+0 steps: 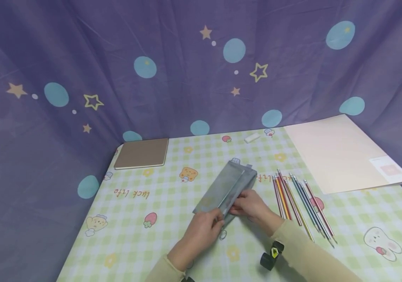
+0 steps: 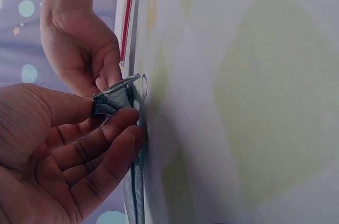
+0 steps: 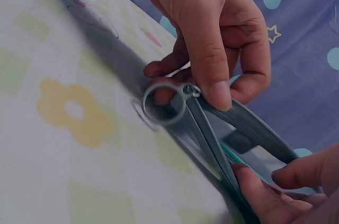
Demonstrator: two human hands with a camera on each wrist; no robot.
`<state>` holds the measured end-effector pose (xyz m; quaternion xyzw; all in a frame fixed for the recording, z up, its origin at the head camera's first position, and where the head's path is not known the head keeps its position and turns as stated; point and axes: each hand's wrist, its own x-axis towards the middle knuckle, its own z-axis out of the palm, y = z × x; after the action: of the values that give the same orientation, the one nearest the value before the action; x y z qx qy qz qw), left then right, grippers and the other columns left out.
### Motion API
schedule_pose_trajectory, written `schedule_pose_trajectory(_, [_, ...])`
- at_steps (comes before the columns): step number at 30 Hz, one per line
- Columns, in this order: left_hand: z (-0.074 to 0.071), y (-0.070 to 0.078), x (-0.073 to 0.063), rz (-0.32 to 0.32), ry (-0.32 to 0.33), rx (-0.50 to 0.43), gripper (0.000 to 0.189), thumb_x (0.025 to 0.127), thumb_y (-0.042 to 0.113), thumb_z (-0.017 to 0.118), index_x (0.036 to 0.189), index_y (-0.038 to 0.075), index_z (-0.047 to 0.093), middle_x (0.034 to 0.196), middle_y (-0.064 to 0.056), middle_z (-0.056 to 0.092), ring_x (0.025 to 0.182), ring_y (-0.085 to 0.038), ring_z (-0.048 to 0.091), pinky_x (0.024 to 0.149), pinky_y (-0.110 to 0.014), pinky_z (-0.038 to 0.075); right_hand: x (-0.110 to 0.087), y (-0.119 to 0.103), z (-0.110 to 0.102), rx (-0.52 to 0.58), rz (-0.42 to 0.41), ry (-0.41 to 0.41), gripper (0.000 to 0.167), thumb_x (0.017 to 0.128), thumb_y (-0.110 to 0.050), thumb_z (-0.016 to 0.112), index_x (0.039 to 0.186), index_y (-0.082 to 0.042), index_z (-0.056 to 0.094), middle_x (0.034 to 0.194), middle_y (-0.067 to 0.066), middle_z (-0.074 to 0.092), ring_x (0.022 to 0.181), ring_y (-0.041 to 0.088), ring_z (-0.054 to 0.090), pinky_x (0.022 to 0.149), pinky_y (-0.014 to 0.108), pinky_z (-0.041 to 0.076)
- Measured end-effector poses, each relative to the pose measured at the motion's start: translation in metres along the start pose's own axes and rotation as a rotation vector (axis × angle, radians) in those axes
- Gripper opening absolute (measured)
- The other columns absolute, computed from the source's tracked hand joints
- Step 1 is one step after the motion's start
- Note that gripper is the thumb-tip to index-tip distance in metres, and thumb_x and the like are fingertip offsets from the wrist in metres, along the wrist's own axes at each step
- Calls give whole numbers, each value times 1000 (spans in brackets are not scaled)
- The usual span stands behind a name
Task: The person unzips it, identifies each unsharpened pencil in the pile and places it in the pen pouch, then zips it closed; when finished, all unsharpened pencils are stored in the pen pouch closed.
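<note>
Pinched at ring pull (image 3: 145,105) end by left hand (image 1: 202,229), pinched near zipper (image 3: 257,126) by right hand (image 1: 251,205), 1 unzipped gray pencil case (image 1: 218,188) on checkered counter (image 1: 172,244), beside loose pencils (image 1: 282,196)

From my end, the head cam sits highest and farthest back, looking forward and down across the table (image 1: 169,219) to the curtain (image 1: 172,98) behind it. The left wrist cam is super close and low, rolled so the table runs up its right side, with the left hand (image 1: 202,229) near the lens and the right hand (image 1: 251,205) beyond. Right wrist is just as tight, on a slant, right hand cropped lower right, left hand across. All three share both hands and the grey pouch (image 1: 215,192)
</note>
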<state>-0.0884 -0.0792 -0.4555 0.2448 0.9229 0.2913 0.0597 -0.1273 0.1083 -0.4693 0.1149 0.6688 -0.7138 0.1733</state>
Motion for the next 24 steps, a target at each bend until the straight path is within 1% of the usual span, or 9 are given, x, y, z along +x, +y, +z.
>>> schedule_pose_trajectory(3, [0,0,0,-13,5,-12,7,90,17,69,86,16,63,55,14,46,45,0,39,44,-20,33,-5,0,-10,-25,-39,-52,23,90,7,54,109,20,57,80,20,69,72,22,69,71,34,57])
schedule_pose_trajectory(7, [2,0,-1,-10,30,-21,8,90,16,69,85,15,63,51,14,43,43,0,36,42,-20,32,-13,-3,-28,-50,-86,-114,26,93,4,55,113,21,55,92,26,68,77,24,70,73,34,57])
schedule_pose_trajectory(10, [3,0,-1,-21,36,-27,8,90,15,69,84,15,63,50,14,43,42,0,35,41,-19,31,-19,-6,-44,-80,-109,-134,31,93,1,56,117,21,52,98,28,68,76,23,70,71,35,57])
schedule_pose_trajectory(13, [3,1,-1,-34,37,-33,8,90,16,68,84,15,63,50,13,42,42,-1,34,42,-20,31,-25,-10,-62,-133,-128,-142,33,95,-2,57,119,20,51,100,27,67,77,23,69,69,35,57])
schedule_pose_trajectory(17, [2,1,-1,-36,45,-39,8,91,16,67,84,15,63,51,13,43,43,-1,35,42,-20,32,-33,-16,-86,-216,-149,-110,32,96,-5,57,118,18,53,101,24,68,77,24,69,69,36,57])
schedule_pose_trajectory(19, [2,1,0,-38,43,-41,8,91,16,67,84,15,63,52,13,43,43,-1,35,42,-20,32,-37,-19,-97,-240,-151,-85,32,96,-5,57,119,18,54,101,24,68,77,23,68,70,36,57])
schedule_pose_trajectory(22, [2,0,0,-45,38,-42,8,91,17,67,84,16,62,53,13,44,44,-2,36,43,-20,33,-41,-22,-111,-264,-137,-49,34,96,-4,57,121,18,52,103,25,68,77,22,68,71,36,57])
schedule_pose_trajectory(24, [2,0,1,-47,36,-45,8,91,17,67,85,15,63,53,13,44,44,-2,36,43,-20,33,-42,-23,-119,-290,-132,-19,34,96,-3,57,120,19,52,101,25,68,76,22,68,71,35,57])
